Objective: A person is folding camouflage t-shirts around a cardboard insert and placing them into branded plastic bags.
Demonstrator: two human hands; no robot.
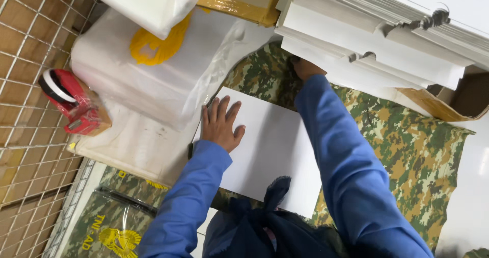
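So the white sheet (270,146) is lying flat on the camouflage cloth (407,146), pretty much dead centre. Left hand (221,125) is spread open, palm down on the sheet's near-left corner. Right hand (305,68) is past the sheet's far edge, tucked under the stack of white card (367,44), so can't tell its grip. A red tape dispenser (71,102) sits well left of the sheet, on plastic-wrapped bundles (147,89).

white sheet (270,151), green-brown camouflage cloth (407,146), blue sleeves (341,151), red tape dispenser (71,102)
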